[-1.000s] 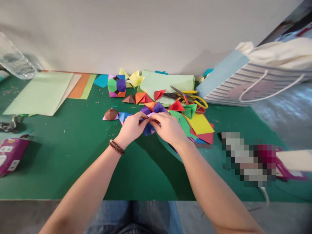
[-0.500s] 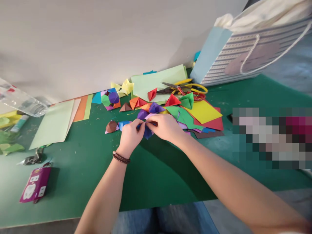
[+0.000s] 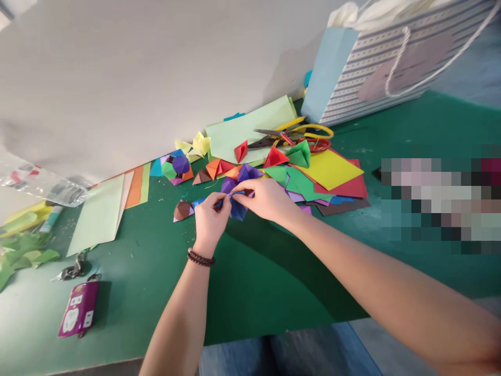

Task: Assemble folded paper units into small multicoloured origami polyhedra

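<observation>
Both hands meet over the middle of the green mat. My left hand [image 3: 211,219], with a brown bead bracelet [image 3: 201,257] on its wrist, and my right hand [image 3: 266,201] pinch a folded blue and purple origami piece [image 3: 238,208] between their fingertips. Part of that piece is hidden by my fingers. Just beyond my left hand lies a brown origami ball [image 3: 182,210]. Past my right hand is a loose pile of coloured paper, with a yellow sheet [image 3: 329,169] on a red sheet [image 3: 346,187].
Folded paper pyramids, a modular origami ball [image 3: 174,167] and scissors [image 3: 274,138] lie toward the wall. A striped paper bag [image 3: 364,65] stands back right. A pale green sheet [image 3: 99,214], a purple packet [image 3: 78,308] and a plastic bag [image 3: 43,188] are at left. A pixelated patch [image 3: 438,203] covers the right.
The whole view has rolled and swung, so the table now tilts up to the right. Both hands stay pinched on the blue and purple piece, with only small finger shifts.
</observation>
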Motion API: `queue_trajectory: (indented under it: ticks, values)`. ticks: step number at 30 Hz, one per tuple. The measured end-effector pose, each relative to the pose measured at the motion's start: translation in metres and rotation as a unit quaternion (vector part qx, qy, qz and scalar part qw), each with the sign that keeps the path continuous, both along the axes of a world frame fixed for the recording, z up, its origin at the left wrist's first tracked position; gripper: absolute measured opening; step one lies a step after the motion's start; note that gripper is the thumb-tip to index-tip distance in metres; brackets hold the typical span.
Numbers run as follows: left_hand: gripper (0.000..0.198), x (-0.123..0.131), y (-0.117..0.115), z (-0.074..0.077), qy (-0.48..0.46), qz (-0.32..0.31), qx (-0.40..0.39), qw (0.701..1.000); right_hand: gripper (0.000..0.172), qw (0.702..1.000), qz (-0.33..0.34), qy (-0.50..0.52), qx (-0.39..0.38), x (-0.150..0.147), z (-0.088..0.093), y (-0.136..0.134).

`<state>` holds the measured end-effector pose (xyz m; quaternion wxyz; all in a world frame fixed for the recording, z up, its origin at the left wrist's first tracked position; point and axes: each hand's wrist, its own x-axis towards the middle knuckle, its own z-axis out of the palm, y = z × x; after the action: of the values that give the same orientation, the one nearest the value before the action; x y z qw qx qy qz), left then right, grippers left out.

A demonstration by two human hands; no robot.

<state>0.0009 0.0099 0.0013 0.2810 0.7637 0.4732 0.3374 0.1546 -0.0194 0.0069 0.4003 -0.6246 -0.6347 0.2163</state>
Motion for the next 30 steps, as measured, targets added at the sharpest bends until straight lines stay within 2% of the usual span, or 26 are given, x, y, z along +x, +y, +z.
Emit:
queue_trajectory:
  ticks: [3, 7, 12, 19, 24, 27, 30]
  values:
    - [0.015, 0.000, 0.000, 0.002, -0.026, -0.004, -0.023, 0.999, 0.012, 0.999, 0.006, 0.031, -0.017, 0.003, 0.003, 0.000]
    - [0.014, 0.001, -0.002, 0.002, -0.047, -0.005, -0.022, 0.999, 0.017, 0.999, 0.025, 0.029, -0.035, 0.004, 0.006, -0.001]
    - [0.015, 0.002, -0.001, -0.002, -0.067, -0.017, -0.035, 0.997, 0.016, 1.000, 0.015, 0.008, -0.026, 0.004, 0.007, -0.001]
    - [0.012, 0.000, -0.001, -0.002, -0.004, -0.003, 0.019, 1.000, 0.017, 0.999, 0.026, 0.004, -0.038, 0.003, 0.009, -0.003]
    - [0.011, 0.000, -0.002, 0.001, 0.017, -0.017, 0.048, 0.999, 0.017, 0.998, 0.028, 0.017, -0.062, 0.004, 0.011, -0.002]
    - [0.010, -0.001, -0.001, 0.000, 0.031, -0.023, 0.071, 0.997, 0.017, 0.994, 0.054, 0.031, -0.085, 0.008, 0.011, 0.000]
    - [0.009, -0.002, -0.001, -0.001, 0.042, -0.024, 0.088, 0.995, 0.016, 0.995, 0.069, 0.013, -0.069, 0.008, 0.009, 0.000]
